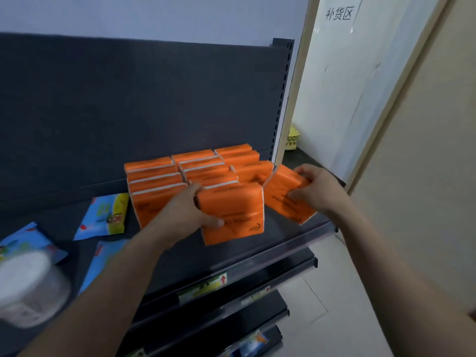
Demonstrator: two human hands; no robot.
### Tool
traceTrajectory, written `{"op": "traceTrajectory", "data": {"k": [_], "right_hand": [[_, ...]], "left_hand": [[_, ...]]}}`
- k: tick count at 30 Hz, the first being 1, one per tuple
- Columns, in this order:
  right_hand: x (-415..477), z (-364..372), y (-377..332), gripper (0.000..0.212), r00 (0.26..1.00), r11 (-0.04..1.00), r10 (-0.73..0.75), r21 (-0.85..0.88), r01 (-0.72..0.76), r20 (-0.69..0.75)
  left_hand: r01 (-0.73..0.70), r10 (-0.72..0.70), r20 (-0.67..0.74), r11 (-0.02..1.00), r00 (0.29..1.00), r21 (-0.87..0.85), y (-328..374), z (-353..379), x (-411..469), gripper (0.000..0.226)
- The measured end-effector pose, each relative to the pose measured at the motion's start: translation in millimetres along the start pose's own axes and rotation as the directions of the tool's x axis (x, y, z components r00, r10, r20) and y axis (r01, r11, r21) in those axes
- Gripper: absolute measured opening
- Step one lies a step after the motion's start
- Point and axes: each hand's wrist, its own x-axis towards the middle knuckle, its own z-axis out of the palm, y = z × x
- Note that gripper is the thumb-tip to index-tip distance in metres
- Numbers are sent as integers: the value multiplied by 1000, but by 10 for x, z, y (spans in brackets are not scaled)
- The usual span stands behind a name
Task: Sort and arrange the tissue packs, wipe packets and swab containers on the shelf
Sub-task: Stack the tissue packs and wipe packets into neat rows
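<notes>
Gripping one orange film-wrapped tissue pack (233, 215) in the left hand (189, 211) and a second orange tissue pack (284, 198) in the right hand (315, 188), a person works at the right end of a dark metal shelf (296, 243). Both packs are held at the front of a block of upright orange tissue packs (190, 171), ranged in three rows before the dark back panel (128, 99).

The left thumb lies across the first pack's face and the fingers curl round its left side; this pack stands upright against the middle row. The right hand's fingers and thumb clamp the second pack, which is tilted just beside the right-hand row.

The packs look light and soft: the film creases and dents under the fingers, and it is probably slick. A hold across the narrow thickness, squeezing the tissue itself rather than loose wrapper, seems safest, and firm pressure would likely crush a corner.

To the left, a blue printed wipe packet (103, 217) and two more (23, 243) (101, 261) lie flat on the shelf, unsorted. A clear round swab container with a white lid (28, 287) sits blurred at the left edge.
</notes>
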Motion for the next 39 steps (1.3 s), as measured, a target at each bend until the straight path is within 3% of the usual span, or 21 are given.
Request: {"op": "traceTrajectory", "data": {"k": [7,13,20,26,31,39], "right_hand": [[488,221,63,46,1000,969,16,-245,-9,24],[854,470,4,55,988,926,-64,-362,110,137],[1161,625,5,44,958,909,-193,-328,256,211],[1265,553,54,55,943,876,-262,-360,322,207],[1347,533,85,42,922,858,-284,-359,367,263],[1398,624,76,42,924,844,-329,-379,380,196]], "left_hand": [[-15,8,43,986,999,167,29,-102,236,47],[49,-48,-8,978,999,203,-46,-262,195,50],[164,-140,-167,976,976,143,-121,-265,71,46],[241,-222,-312,970,924,25,-193,-204,-58,51],[346,-263,-484,934,835,90,-281,-274,-184,55],[482,-240,-622,839,745,253,-387,-345,-113,53]]}}
